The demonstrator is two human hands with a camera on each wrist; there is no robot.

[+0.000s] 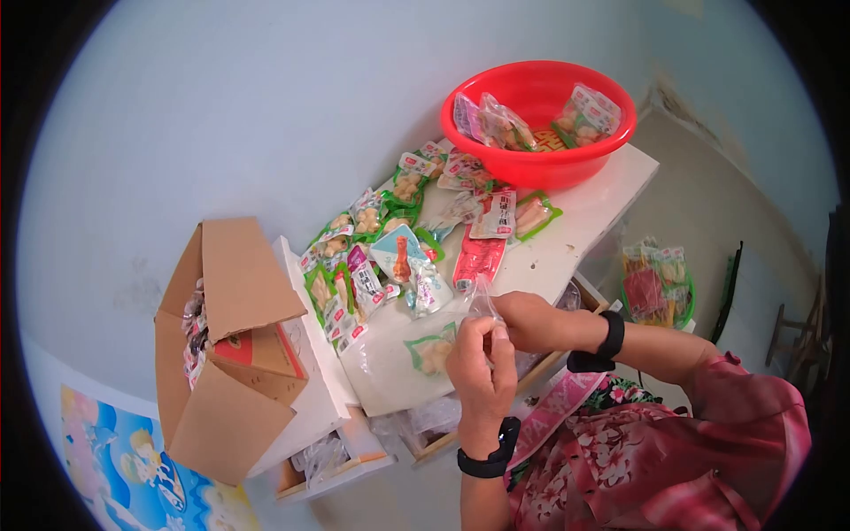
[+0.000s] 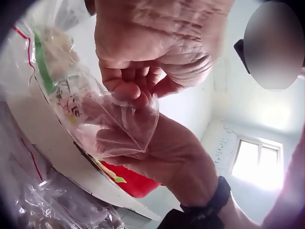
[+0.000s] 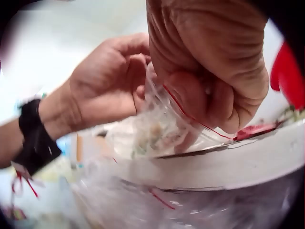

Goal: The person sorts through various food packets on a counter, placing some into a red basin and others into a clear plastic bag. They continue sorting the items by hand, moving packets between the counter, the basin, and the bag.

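Clear plastic bag point(image 2: 121, 126): one, held up between both hands at the counter's near edge, a red stripe along it. Left hand point(image 1: 482, 363): grip narrow, finger and thumb pinching the bag. Right hand point(image 1: 529, 320): grip closed, fingers curled on the bag beside the left. Green-edged packet point(image 1: 434, 356): one, pale contents, lying on the counter just beside the left hand; whether inside the bag or beneath it, cannot tell.

Counter point(image 1: 620, 193): white, scuffed. Packets point(image 1: 367, 221): a heap, many green-edged, some overlapping, along the wall side. Drumstick packet point(image 1: 400, 257): one, blue and white, at the front of the heap. Red packet point(image 1: 478, 258): one, flat, near the right hand.

Red basin point(image 1: 531, 168): one, round, on the counter's far end, several packets within. Cardboard box point(image 1: 243, 274): one, flaps open, packets inside, at the opposite end. Drawers point(image 1: 350, 472): pulled out beneath the counter, clear plastic within. Green basket point(image 1: 691, 301): one, on the floor, filled with packets. Wristbands point(image 1: 611, 334): two, black, one per wrist. Shirt point(image 1: 673, 434): pink, floral.
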